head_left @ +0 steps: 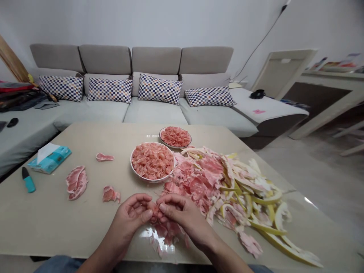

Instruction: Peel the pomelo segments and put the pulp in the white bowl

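Observation:
Near the table's front edge, my left hand (131,217) and my right hand (184,213) meet at a small piece of pink pomelo flesh (154,207). Thumb and fingers of each hand pinch it, and the fingers partly cover it. Scraps of pink membrane (168,232) lie on the table below. Just beyond my hands stands a white bowl (132,167) heaped with peeled pomelo pulp (152,161). Left of my hands lie a small pomelo chunk (110,194), a larger segment (76,182) and a thin piece (104,157).
A dark-rimmed plate of pulp (175,136) stands behind the bowl. Pink membranes (199,178) and yellow-green pomelo rind (267,227) pile up on the right. A teal-handled knife (29,182) and a tissue pack (52,161) lie at left. Across the table is a grey sofa (155,110).

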A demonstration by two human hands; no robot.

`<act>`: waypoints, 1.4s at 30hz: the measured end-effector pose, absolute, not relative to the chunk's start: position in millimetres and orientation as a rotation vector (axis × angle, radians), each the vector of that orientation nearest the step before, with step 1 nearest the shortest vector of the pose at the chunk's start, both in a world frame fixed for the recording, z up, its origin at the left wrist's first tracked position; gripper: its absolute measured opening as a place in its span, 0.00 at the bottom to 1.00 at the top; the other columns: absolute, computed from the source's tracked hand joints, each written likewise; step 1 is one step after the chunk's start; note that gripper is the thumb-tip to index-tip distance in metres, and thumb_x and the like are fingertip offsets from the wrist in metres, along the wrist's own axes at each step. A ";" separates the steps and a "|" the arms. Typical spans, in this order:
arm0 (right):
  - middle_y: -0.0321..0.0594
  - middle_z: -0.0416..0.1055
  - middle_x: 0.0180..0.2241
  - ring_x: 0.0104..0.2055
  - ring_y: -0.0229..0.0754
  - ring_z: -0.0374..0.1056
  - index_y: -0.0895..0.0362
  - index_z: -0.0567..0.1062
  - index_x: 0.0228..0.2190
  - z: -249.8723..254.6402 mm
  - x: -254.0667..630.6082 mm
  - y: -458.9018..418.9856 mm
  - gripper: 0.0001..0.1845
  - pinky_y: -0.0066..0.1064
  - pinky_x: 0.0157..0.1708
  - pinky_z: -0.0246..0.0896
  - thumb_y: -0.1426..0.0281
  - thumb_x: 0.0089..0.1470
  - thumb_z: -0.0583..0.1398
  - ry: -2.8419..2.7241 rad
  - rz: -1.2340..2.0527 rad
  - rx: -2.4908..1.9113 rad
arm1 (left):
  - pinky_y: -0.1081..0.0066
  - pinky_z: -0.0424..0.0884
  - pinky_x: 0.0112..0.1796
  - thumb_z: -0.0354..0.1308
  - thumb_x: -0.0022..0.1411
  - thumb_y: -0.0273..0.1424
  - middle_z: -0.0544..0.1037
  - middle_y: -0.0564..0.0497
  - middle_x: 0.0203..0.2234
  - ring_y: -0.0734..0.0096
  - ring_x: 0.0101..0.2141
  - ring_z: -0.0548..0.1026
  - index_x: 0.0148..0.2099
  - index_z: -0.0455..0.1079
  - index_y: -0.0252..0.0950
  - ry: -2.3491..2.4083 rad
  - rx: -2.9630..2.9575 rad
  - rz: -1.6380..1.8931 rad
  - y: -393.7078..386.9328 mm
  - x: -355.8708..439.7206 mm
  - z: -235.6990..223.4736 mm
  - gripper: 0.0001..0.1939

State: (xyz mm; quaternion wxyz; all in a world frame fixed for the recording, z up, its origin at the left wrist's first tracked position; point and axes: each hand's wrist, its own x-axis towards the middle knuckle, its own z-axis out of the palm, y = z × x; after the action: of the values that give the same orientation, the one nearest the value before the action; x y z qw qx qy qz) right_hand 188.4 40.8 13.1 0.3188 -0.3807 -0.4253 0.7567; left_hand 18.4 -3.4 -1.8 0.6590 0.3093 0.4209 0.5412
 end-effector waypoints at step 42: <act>0.41 0.78 0.34 0.39 0.44 0.72 0.55 0.80 0.30 56.5 149.7 188.6 0.13 0.37 0.45 0.64 0.82 0.48 0.58 -2.066 0.564 -1.007 | 0.73 0.71 0.43 0.68 0.51 0.27 0.76 0.50 0.33 0.74 0.35 0.75 0.41 0.75 0.33 0.903 0.427 1.255 2.2 7.8 -4.9 0.13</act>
State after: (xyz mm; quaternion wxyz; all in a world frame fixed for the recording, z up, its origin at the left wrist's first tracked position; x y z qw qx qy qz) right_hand 149.7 188.6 56.5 0.3779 -0.3941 -0.8083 0.2205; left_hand 7.8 2.2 -4.9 0.6953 0.1913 0.4047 0.5623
